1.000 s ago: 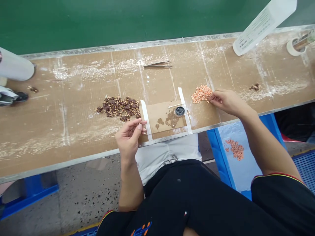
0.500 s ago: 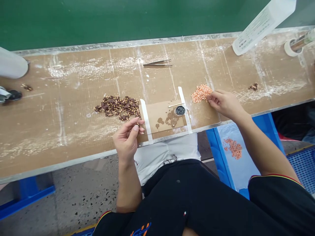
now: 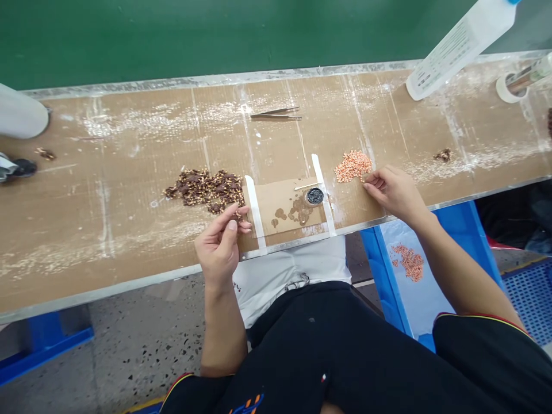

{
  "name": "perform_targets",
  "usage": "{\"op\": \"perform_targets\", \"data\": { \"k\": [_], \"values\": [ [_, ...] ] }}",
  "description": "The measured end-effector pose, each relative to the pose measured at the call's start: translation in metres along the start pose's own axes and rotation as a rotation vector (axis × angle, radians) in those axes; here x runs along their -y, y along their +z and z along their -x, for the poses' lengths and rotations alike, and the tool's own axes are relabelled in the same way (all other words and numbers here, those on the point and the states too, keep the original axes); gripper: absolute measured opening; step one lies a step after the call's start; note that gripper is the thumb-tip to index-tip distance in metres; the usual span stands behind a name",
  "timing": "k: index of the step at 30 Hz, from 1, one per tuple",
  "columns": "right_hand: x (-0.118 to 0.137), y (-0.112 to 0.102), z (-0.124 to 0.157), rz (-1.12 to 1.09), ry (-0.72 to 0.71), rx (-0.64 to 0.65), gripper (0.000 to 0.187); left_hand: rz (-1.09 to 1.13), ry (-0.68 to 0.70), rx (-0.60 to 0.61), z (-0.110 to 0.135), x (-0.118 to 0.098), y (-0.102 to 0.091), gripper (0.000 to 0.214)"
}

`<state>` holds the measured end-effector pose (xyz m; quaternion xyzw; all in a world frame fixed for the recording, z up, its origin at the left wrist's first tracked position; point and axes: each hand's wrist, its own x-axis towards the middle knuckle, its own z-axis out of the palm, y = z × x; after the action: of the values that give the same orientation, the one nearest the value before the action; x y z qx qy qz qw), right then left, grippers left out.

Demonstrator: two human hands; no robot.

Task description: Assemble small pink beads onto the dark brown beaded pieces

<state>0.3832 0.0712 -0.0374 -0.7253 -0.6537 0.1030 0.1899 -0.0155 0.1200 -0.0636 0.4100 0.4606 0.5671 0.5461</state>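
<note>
The person sits at a long brown bench (image 3: 129,241) with both bare hands near its front edge. The left hand (image 3: 219,244) is raised a little, palm turned inward. Its thumb and fingertips (image 3: 235,215) are pinched together right at the near edge of the brown pile (image 3: 206,187) of small dark pieces. The grip is closed, but the pieces are too small to tell whether one sits between the fingers.

The right hand (image 3: 394,191) rests low on the bench, its fingertips drawn together just beside the near corner of the orange pile (image 3: 352,165) of tiny pellets. This grip is also clenched to a pinch, and again it cannot be told whether a pellet is caught in it.

Between the two hands lies a cardboard patch (image 3: 276,198), held down by white tape strips (image 3: 254,213) along its left, right and front sides. It is stained with brown blotches, and a small round black dish (image 3: 315,195) stands on its right part with a thin stick (image 3: 305,185) just behind it.

Well behind the patch lie tweezers (image 3: 276,113). At the far right stand a white bottle (image 3: 459,46), tilted, and a roll of tape (image 3: 505,89) — with a small brown cluster (image 3: 443,154) nearer the front. Below the bench on the right, a blue crate (image 3: 379,264) holds a white sheet with more orange pellets (image 3: 409,262).
</note>
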Motion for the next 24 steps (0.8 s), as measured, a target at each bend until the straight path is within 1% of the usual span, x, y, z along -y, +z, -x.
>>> {"op": "perform_targets", "data": {
  "k": [3,6,9,12,15,19,22,24],
  "values": [
    [0.003,0.005,-0.002,0.062,-0.018,0.003,0.008,0.0,-0.007,0.0,0.0,0.001,0.0,0.029],
    [0.003,0.006,-0.006,0.138,-0.039,0.041,0.009,-0.003,0.001,-0.002,0.001,0.002,-0.001,0.028],
    [0.001,0.004,-0.01,0.23,-0.079,0.088,0.009,0.019,0.014,0.023,0.002,0.003,-0.003,0.027],
    [-0.002,-0.001,-0.013,0.304,-0.181,0.14,0.01,0.04,0.018,0.051,0.002,0.004,-0.004,0.028],
    [-0.007,-0.009,-0.014,0.28,-0.284,0.179,0.014,0.045,0.027,0.047,0.001,0.005,-0.004,0.029],
    [-0.011,-0.014,-0.007,0.212,-0.292,0.154,0.013,0.039,0.022,0.046,0.0,0.007,-0.004,0.028],
    [-0.012,-0.014,-0.002,0.257,-0.292,0.114,0.013,0.013,0.008,0.037,0.001,0.006,-0.004,0.028],
    [-0.012,-0.013,-0.002,0.305,-0.325,0.109,0.016,0.011,0.0,0.035,0.001,0.005,-0.004,0.029]
  ]
}}
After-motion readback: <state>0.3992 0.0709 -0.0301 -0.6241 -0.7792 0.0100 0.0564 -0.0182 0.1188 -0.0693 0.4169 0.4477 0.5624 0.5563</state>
